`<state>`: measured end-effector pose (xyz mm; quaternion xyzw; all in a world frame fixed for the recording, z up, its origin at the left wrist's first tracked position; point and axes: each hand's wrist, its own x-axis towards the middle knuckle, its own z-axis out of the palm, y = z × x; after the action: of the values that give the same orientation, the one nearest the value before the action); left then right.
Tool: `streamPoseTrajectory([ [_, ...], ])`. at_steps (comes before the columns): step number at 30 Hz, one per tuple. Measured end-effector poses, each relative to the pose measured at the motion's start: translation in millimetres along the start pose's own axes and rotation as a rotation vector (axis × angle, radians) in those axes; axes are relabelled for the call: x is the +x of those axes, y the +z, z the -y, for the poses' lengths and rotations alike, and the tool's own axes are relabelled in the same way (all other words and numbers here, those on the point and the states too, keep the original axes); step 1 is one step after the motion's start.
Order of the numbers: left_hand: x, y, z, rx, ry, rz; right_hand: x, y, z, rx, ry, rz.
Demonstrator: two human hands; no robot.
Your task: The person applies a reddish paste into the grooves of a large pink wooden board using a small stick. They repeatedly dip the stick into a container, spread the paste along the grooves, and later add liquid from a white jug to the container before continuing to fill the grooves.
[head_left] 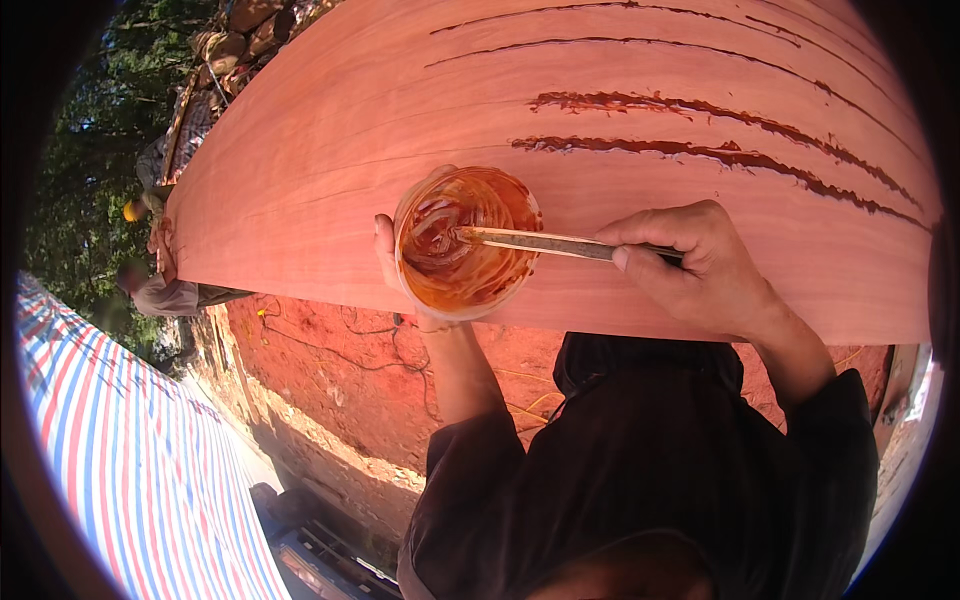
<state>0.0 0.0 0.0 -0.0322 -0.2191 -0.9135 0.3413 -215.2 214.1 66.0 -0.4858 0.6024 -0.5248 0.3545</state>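
I have the round, pale-rimmed tub [455, 314], its inside smeared with glossy orange-brown paste [430, 250], tipped so its mouth faces my view, over the near edge of a broad, pinkish-red wooden slab [320, 190]. My left hand [385, 250] is mostly hidden behind the tub; its grip curls around the left side, thumb or fingertip showing by the rim, and I cannot tell how the rest of it sits or whether the tub touches the slab. To the right of the tub, my right hand [695, 262] has its grip closed on a narrow wooden stick [560, 243], thumb pressed against the fingers. The stick runs level from that grip across the rim, its pale end in the paste. Beyond the tub and to its right, two thick, ragged dark-red streaks [735, 156] cross the slab, with thinner dark lines [625, 40] farther off. Well left of the tub I see another person [168, 297] at the slab's end; below and left of it, a red, white and blue striped sheet [130, 440].
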Motion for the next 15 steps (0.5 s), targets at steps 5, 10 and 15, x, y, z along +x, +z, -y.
streamPoseTrajectory([
  [5, 2, 18, 9, 0.411, 0.123, -0.375, 1, 3, -10, -0.014, -0.027, -0.079],
  [10, 0, 25, 10, 0.486, 0.064, -0.381, 4, 4, -16, 0.042, -0.051, 0.005],
  [15, 2, 27, 15, 0.417, 0.001, -0.373, 3, 2, -18, -0.022, -0.059, 0.081],
])
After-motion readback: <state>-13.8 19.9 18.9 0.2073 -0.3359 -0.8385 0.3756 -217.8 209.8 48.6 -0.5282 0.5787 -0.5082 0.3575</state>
